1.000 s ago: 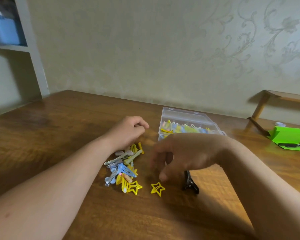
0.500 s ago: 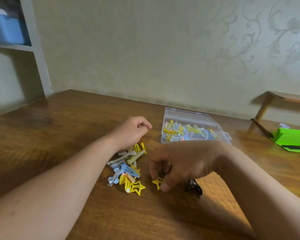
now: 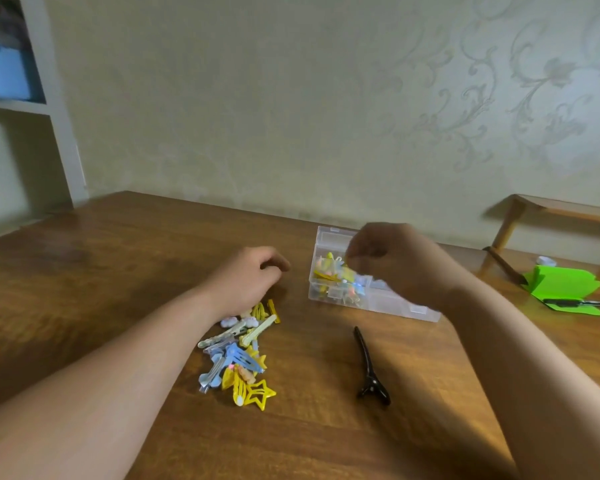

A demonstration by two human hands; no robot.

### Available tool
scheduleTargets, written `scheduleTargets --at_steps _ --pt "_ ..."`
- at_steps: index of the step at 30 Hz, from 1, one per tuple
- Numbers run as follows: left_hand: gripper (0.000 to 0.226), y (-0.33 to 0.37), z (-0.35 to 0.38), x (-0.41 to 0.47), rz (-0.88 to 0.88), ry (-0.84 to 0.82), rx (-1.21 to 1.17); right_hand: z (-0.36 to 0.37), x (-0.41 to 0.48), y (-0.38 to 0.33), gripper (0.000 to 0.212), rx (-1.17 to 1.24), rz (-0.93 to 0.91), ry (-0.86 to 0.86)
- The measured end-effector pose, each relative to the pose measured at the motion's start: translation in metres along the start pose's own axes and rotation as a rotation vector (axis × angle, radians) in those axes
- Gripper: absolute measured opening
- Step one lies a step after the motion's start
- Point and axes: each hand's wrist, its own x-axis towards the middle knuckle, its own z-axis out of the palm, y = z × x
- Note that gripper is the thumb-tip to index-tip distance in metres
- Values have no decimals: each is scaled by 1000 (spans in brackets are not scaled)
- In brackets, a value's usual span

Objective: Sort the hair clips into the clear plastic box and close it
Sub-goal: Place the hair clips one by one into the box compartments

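Note:
The clear plastic box (image 3: 392,304) stands open on the wooden table, with several yellow, blue and pink clips in its left compartments. My right hand (image 3: 392,258) hovers over it, fingertips pinched together and pointing down; what they pinch is blurred. A pile of hair clips (image 3: 238,351) lies left of centre, with a yellow star clip (image 3: 261,394) at its near end. A black claw clip (image 3: 369,370) lies alone to the right of the pile. My left hand (image 3: 253,275) rests curled on the table at the pile's far end, with nothing seen in it.
Green folded paper (image 3: 565,285) with a black pen (image 3: 577,303) on it lies at the right edge. A small wooden stand (image 3: 510,223) sits behind it. A white shelf unit (image 3: 59,133) stands at the far left by the wall.
My right hand pinched the loose yellow star clip off the table and rose up and back to the box. That star no longer lies on the table. My left hand stayed put.

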Motion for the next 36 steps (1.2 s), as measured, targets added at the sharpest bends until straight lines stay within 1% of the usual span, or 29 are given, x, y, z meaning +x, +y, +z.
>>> scheduleTargets --at_steps 3,7,9,13,16,21,25,26,28,32,34,36 --pt "29 0 -1 -2 5 1 17 -14 5 32 11 -72 88 191" --pt "27 1 -1 -3 9 5 19 -24 6 71 8 -205 251 356" --pt "27 2 0 -3 7 5 22 -21 6 84 11 -273 302 376" --pt "27 1 0 -2 3 -1 32 -11 6 98 17 -329 333 327" --pt "27 1 0 -2 1 1 31 -14 6 100 19 -267 346 316" --pt "27 0 0 -2 5 -3 40 -16 6 93 19 -181 348 394" --pt "27 1 0 -2 -1 4 33 -8 6 73 19 -138 265 436" --pt "28 2 0 -3 -3 5 31 -4 7 64 18 -115 218 424" --pt "29 2 -1 -4 -4 7 30 6 6 42 14 -79 93 348" --pt "28 2 -1 -4 -1 5 2 31 -2 -2 13 -61 -127 38" --pt "25 1 -1 -2 16 23 -4 42 -7 -18 13 -24 -172 -102" --pt "25 1 0 -2 22 38 1 49 -12 -32 8 6 -210 -245"
